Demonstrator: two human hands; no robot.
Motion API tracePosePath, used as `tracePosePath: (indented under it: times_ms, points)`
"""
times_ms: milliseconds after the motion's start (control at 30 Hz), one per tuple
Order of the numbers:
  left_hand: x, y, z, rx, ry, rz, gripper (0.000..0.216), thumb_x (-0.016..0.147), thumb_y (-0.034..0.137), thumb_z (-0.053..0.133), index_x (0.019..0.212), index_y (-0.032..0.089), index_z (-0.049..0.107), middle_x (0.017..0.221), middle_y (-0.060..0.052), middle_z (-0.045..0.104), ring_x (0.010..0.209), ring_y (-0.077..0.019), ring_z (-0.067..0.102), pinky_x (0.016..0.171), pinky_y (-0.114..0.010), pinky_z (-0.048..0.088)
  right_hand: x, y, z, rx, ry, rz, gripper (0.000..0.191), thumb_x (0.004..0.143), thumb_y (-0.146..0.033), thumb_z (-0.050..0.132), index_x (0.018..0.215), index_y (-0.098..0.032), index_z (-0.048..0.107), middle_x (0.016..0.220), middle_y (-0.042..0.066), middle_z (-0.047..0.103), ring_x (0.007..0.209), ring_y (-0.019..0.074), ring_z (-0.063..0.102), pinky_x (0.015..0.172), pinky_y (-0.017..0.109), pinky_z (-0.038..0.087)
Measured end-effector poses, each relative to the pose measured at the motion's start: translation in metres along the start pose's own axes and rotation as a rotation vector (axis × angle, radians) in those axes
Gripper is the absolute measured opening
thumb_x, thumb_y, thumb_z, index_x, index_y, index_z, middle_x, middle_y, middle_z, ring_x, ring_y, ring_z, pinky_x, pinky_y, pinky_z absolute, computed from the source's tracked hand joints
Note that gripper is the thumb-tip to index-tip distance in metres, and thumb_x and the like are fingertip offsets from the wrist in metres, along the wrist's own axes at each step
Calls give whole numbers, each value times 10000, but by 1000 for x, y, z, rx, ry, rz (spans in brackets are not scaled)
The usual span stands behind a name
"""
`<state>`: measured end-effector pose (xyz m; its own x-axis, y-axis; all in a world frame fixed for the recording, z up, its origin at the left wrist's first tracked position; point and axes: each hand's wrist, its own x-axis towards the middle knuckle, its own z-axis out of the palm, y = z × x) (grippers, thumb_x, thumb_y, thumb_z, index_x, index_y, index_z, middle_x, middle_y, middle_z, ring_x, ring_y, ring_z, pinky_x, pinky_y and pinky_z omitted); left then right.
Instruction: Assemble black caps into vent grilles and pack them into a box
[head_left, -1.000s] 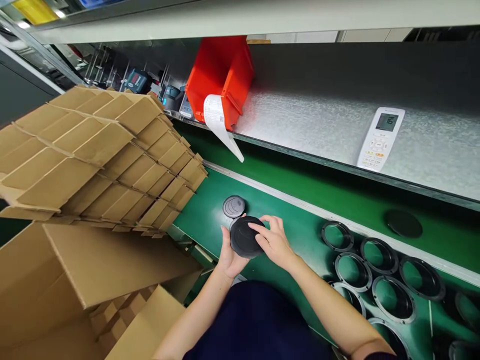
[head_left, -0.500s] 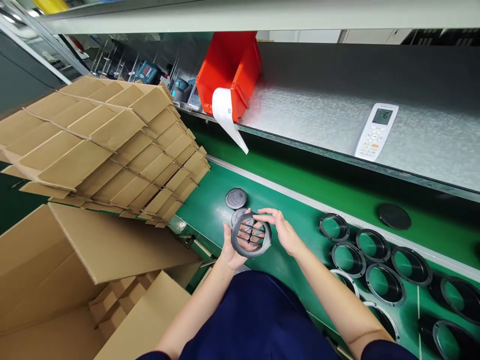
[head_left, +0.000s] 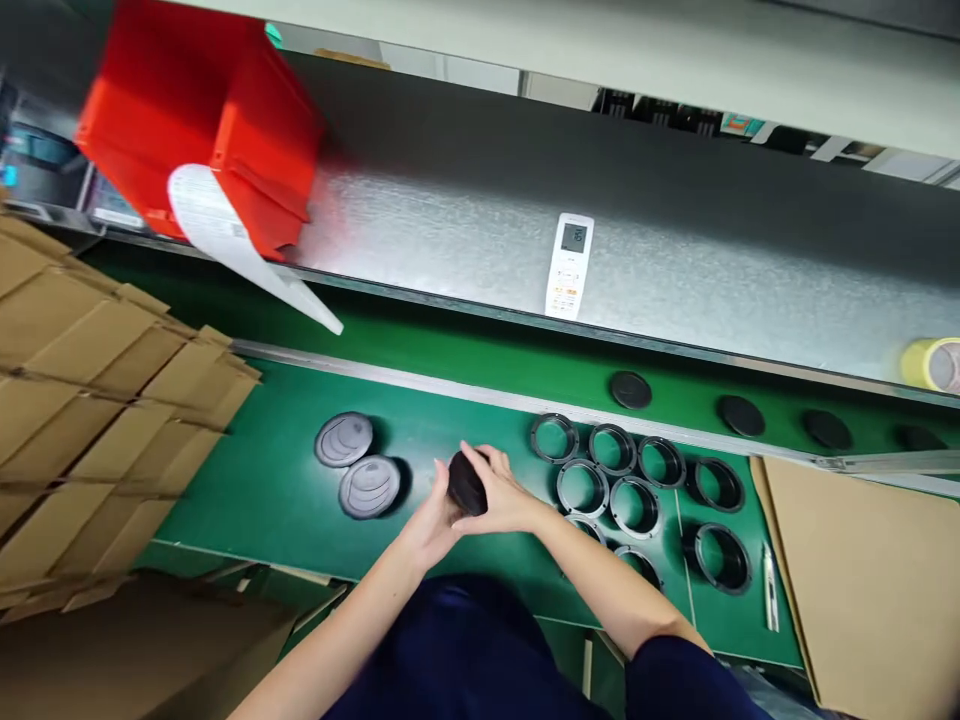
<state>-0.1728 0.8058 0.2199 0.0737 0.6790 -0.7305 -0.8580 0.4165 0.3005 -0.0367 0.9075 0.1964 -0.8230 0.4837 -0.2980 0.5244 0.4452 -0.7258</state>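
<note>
- Cardboard stacks (head_left: 90, 400): folded flats at the far left, off the edge of the table (head_left: 262, 480).
- Grey discs (head_left: 343, 440): two, laid flat and side by side on the green table, left of the hands. Judged as the finished share.
- Left hand (head_left: 431, 520): grip closed on the near side of the black round part (head_left: 466, 483).
- Black round part: held above the table between both hands, turned edge-on, just right of the grey discs and apart from them. Judged as the piece in work.
- Right hand (head_left: 506, 500): grip closed over the far side of the same part.
- Black rings (head_left: 611, 450): a cluster lying open on the table, right of the hands. Judged as the untouched share, larger than the finished one.
- Black caps (head_left: 630, 390): a row on the far strip.
- Against half a second ago: the part then faced the camera with its spokes showing and overlapped a grey disc. It is now turned edge-on, clear of the discs and nearer the rings. The view has swung right.
</note>
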Motion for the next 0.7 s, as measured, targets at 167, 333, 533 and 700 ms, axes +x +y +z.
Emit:
tracePosePath:
  times_ms: [167,333,533,700]
  points:
    - [22,4,-3,130,84,-66,657,935,516,570,1507,271,360,1544,-164,416,1362,-307,485,1117,-484,426,-1,84,-40,-471,339,489,1265,589,-591,868,1594,-206,202,1557,248,209,1393,448,271,1142,567,220]
    - [30,4,-39,136,159,-146,488,920,343,596,1355,133,523,1423,-206,546,1270,-297,578,1104,-420,452,7,130,-45,-573,217,558,1334,568,-665,852,1606,-251,123,1608,233,173,1432,439,256,1142,567,195]
    - [23,12,-67,143,288,-88,316,864,280,619,1149,146,642,1337,-174,621,1230,-276,611,1092,-397,468,43,104,-3,-499,165,395,1079,776,-722,662,1604,-230,177,1662,184,20,1495,473,45,1164,661,73]
    - [13,21,-80,159,454,-7,257,796,235,670,1037,143,670,1244,-183,660,1210,-303,617,1097,-433,448,76,46,33,-410,124,189,752,960,-566,503,1588,-235,252,1661,158,72,1512,433,41,1168,693,-24]
